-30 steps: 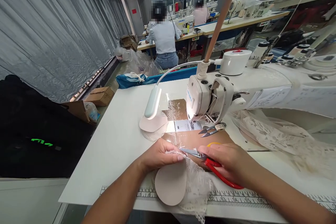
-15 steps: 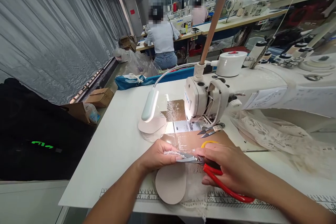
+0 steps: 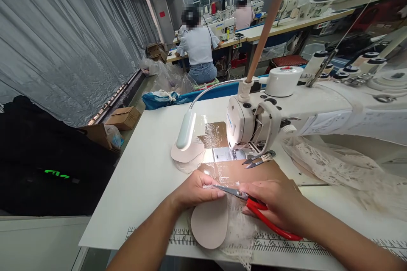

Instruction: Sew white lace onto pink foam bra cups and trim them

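My left hand pinches the edge of white lace that hangs down over the table's front edge. Around the red-handled scissors my right hand is closed. Their blades look closed and point left, with the tips at my left fingers and the lace. Below my left hand lies a beige oval pad, beside the lace. A second pad with lace rests under the lamp. Small dark thread snips sit by the sewing machine head.
The sewing machine stands ahead to the right, its lamp left of it. More lace is heaped at the right. A ruler strip runs along the front edge. Two people sit at machines further back.
The scissor blades, apart before, have come together at the lace. The yellow inner part of the handle no longer shows. The whole view has shifted slightly.
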The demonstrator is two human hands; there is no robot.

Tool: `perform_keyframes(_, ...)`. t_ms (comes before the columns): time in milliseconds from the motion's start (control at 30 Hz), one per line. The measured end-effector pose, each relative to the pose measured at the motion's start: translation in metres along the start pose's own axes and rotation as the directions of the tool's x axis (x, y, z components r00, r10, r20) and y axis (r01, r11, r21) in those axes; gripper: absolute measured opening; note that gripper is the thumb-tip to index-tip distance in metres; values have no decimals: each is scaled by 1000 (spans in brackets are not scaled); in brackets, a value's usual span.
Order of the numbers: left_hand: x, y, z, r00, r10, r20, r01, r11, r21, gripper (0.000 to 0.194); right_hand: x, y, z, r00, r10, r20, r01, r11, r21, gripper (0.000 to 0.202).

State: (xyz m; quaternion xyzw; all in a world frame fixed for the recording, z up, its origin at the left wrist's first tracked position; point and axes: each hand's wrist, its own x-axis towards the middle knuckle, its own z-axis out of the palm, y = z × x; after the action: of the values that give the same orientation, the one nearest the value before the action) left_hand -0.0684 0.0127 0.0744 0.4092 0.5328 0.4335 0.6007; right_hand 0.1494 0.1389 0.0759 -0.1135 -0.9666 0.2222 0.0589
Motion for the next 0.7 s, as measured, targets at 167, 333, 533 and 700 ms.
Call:
perform_keyframes(167, 0, -2, 2, 998, 46, 50, -51, 994, 99, 31, -1, 8, 6, 985, 131, -114, -134, 991, -14, 31)
perform_keyframes(333, -5, 14, -6, 940, 335, -65, -266, 838, 477, 33, -7, 16, 1, 931, 211, -296, -241, 968, -66, 38)
perform_keyframes(533, 13, 46, -47, 825, 483, -293, -111, 647, 754, 35, 4, -25, 10, 860, -299, -413, 248, 953, -174, 27)
perform_keyframes(700, 47, 51, -82, 917, 304, -258, 11, 628, 778, 58, 24, -50, 38, 882, -420, -213, 409, 908, -95, 13)
